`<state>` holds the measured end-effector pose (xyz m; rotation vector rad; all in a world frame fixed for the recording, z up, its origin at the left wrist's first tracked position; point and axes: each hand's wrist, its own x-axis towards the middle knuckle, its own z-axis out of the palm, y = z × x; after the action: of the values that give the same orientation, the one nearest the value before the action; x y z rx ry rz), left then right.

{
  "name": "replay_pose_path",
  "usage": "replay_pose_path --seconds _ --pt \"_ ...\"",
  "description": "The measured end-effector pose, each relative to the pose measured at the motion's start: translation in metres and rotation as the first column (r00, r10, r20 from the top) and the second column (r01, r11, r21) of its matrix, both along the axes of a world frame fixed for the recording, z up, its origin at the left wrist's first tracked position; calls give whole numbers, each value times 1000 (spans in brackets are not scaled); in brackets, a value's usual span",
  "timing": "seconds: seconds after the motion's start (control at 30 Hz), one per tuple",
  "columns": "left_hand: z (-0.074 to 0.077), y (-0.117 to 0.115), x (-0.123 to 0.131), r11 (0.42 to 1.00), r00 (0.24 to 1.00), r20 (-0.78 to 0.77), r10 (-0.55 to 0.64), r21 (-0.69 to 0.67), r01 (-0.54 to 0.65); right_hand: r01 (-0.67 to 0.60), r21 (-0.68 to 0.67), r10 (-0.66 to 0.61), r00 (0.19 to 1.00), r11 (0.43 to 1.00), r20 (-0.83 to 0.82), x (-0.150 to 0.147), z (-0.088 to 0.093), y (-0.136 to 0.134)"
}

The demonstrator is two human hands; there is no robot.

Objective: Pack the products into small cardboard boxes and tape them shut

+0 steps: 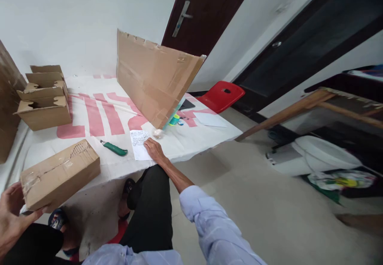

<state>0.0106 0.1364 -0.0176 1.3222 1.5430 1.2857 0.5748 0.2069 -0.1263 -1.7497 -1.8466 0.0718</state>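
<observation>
My left hand point(14, 217) grips the near left end of a closed, taped cardboard box point(61, 173), thumb at its lower edge and fingers along its side. The box lies at the front edge of the table. My right hand point(154, 150) has its fingers bent together at the right edge of a white sheet of paper point(140, 151) with rows of small printed marks. The fingertips are partly hidden. Between the box and the sheet lies a green utility knife point(114, 148). Just beyond my right hand sits a small roll of clear tape point(157, 133).
Open cardboard boxes point(44, 113) stand at the back left of the cloth-covered table point(179, 149). A large cardboard panel point(152, 77) stands upright across the middle. Behind it are a yellow-green roll point(174, 119) and papers. A red chair point(223, 96) and a white bucket point(326, 155) are to the right.
</observation>
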Motion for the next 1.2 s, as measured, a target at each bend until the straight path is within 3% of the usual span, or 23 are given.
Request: replay_pose_path --seconds 0.3,0.53,0.8,1.07,1.2 --pt "-8 3 -9 999 999 -31 -32 16 33 -48 -3 48 999 999 11 5 -5 -6" --pt "-14 0 -11 994 992 -114 -59 87 69 -12 23 14 998 1000 -53 3 -10 -7" --pt "6 1 -4 980 994 -37 -103 166 108 50 17 -48 992 999 -120 -5 -7 -11" --pt "2 2 -9 959 979 -84 -183 205 197 148 12 -142 966 989 -214 -14 5 -24" --pt "9 -7 -8 952 958 -122 -260 132 275 95 37 -79 949 995 -305 -42 24 -34"
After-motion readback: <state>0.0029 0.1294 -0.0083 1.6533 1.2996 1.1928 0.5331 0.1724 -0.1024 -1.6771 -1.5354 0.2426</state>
